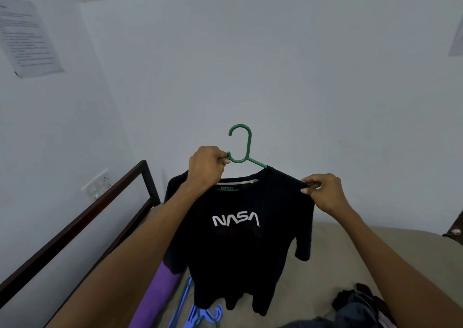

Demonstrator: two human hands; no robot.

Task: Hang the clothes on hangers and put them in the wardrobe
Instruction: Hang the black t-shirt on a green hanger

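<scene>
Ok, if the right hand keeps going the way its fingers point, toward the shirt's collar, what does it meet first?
Probably the green hanger arm under the black NASA T-shirt, since the right hand already pinches the shoulder fabric; depth is unclear.

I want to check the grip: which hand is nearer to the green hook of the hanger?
Left. The left hand grips the hanger just below its hook; the right hand pinches the shirt shoulder, off to the right.

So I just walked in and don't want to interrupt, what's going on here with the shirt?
A person is hanging a black NASA T-shirt on a green hanger, held up over the bed. The left hand grips the hanger below its hook; the right hand pinches the shirt's shoulder. More hangers and a pile of clothes lie on the bed. No wardrobe is in view.
</scene>
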